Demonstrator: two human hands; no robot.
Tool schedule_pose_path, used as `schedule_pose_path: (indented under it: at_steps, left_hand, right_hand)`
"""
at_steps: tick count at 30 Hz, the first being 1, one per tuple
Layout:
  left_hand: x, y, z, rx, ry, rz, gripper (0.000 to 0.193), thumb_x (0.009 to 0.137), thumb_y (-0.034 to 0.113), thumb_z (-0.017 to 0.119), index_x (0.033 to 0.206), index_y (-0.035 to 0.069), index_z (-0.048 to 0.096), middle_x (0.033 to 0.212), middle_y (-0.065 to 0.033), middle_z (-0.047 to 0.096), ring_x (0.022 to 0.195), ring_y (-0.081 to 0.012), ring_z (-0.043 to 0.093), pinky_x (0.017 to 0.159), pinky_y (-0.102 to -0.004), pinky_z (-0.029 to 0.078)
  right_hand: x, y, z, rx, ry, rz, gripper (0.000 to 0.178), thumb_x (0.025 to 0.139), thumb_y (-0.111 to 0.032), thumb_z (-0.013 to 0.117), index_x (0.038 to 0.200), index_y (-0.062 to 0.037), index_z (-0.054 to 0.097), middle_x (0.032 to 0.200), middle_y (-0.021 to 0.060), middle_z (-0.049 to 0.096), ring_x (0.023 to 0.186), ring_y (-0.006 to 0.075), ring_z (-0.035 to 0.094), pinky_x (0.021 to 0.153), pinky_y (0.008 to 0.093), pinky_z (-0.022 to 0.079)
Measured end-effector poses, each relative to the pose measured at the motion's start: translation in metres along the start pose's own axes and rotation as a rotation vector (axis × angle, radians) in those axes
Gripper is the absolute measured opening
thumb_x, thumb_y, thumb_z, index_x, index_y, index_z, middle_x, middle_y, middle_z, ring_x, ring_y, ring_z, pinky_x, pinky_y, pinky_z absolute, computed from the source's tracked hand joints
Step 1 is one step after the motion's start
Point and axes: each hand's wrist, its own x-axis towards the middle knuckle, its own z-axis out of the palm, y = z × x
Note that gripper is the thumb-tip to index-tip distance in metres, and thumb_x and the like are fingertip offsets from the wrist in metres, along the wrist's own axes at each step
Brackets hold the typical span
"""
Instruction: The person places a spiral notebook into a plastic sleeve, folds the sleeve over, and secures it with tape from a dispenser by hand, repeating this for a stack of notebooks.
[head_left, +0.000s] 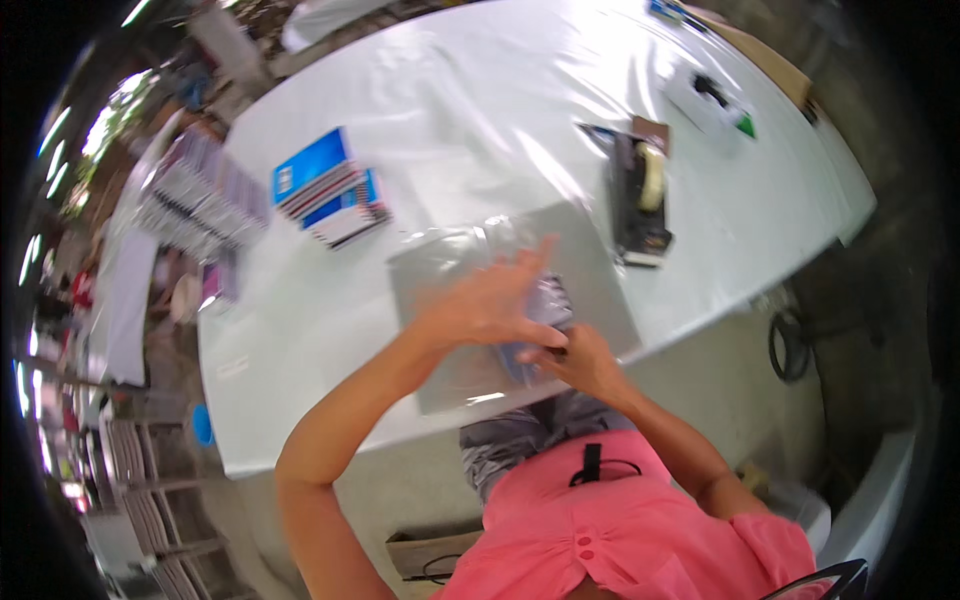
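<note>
In front of me a grey mat [450, 375] lies on the table near its front edge, with shiny clear plastic on it. A small spiral-bound notebook [553, 298], its blue part showing lower down, rests on the mat, mostly covered by my hands. Across it reaches my left hand [490, 300], fingers stretched out and somewhat smeared by motion. Close to that thumb, at the notebook's lower right, my right hand [583, 362] is closed with its fingertips pinched together. What it pinches is partly hidden; I cannot make it out.
Two short stacks of blue notebooks [322, 180] stand left of the mat. Farther left are tall stacks of wrapped notebooks [205, 190]. Right of the mat sits a black tape dispenser [635, 195] with a tape roll. A white packet [708, 100] lies at the far right.
</note>
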Motion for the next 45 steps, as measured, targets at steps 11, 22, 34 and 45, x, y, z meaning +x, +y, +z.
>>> schedule_pose_path:
  at_steps: [11, 22, 34, 45]
  left_hand:
    - [-0.110, -0.007, -0.036, 0.190, 0.206, -0.298, 0.110, 0.062, 0.022, 0.076, 0.147, -0.004, 0.013, 0.140, -0.0261, 0.042, 0.118, -0.0457, 0.051, 0.090, -0.0454, 0.052]
    - [-0.223, -0.260, -0.056, 1.164, 0.615, -0.532, 0.096, 0.070, 0.021, 0.077, 0.150, 0.011, 0.026, 0.152, -0.0047, 0.034, 0.142, -0.0292, 0.028, 0.113, -0.0553, 0.022]
    - [-0.218, -0.349, -0.008, 0.388, 1.142, -0.770, 0.054, 0.090, 0.013, 0.060, 0.142, 0.022, 0.044, 0.150, -0.0064, 0.038, 0.138, -0.0447, 0.029, 0.105, -0.0567, 0.037]
    - [-0.158, -0.340, -0.036, 0.360, 1.477, -0.746, 0.056, 0.096, 0.037, 0.052, 0.146, 0.014, 0.037, 0.148, -0.0193, 0.039, 0.140, -0.0397, 0.031, 0.110, -0.0446, 0.032]
  right_hand:
    - [-0.007, 0.018, -0.032, 0.095, -0.130, -0.159, 0.024, 0.087, -0.019, 0.068, 0.077, 0.0031, 0.062, 0.060, 0.0161, 0.051, 0.053, 0.0216, 0.041, 0.053, 0.0356, 0.038]
    - [-0.001, 0.007, -0.019, 0.031, -0.228, -0.260, 0.009, 0.084, -0.007, 0.067, 0.083, 0.0015, 0.066, 0.070, 0.0121, 0.061, 0.059, 0.0180, 0.051, 0.056, 0.0310, 0.041]
    - [-0.004, 0.007, -0.024, -0.140, -0.179, -0.215, 0.010, 0.082, -0.011, 0.066, 0.088, -0.0028, 0.066, 0.080, 0.0164, 0.061, 0.075, 0.0360, 0.060, 0.068, 0.0424, 0.047]
    - [0.007, 0.008, -0.015, -0.069, -0.147, -0.328, 0.008, 0.084, -0.008, 0.065, 0.089, -0.0018, 0.064, 0.080, 0.0141, 0.063, 0.074, 0.0298, 0.060, 0.066, 0.0382, 0.047]
